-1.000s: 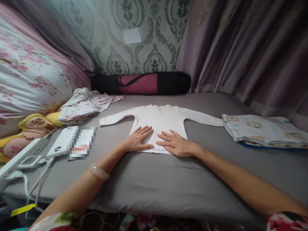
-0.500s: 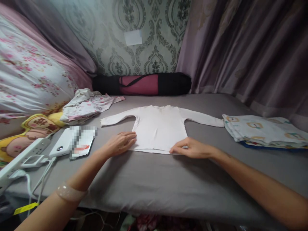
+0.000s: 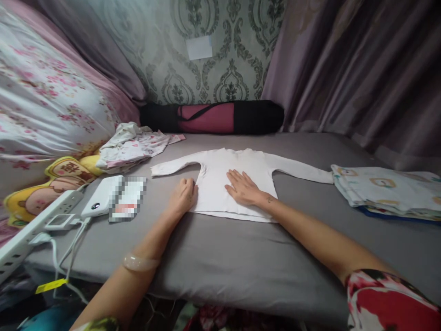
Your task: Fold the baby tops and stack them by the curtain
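Observation:
A white long-sleeved shirt [image 3: 220, 193] lies spread out on the grey bed sheet, its sleeves stretched to both sides and its hem toward me. At the shirt's left side edge, just above the hem, my left hand [image 3: 184, 195] is closed with curled fingers on the fabric; the fingertips are partly hidden. My right hand [image 3: 243, 187] rests flat on the middle of the shirt, palm down, fingers spread.
Folded patterned cloths [image 3: 386, 188] lie at the right, touching the sleeve end. Crumpled clothes [image 3: 134, 145], a white power bank [image 3: 103, 195], a partly blurred phone [image 3: 127, 200] and a power strip [image 3: 44, 225] are at the left. A long black-and-pink bag [image 3: 206, 117] lies against the wall.
My right hand has moved from the hem's right corner up and left onto the shirt's middle, flattening out. My left hand has curled its fingers at the side edge. The view has shifted slightly.

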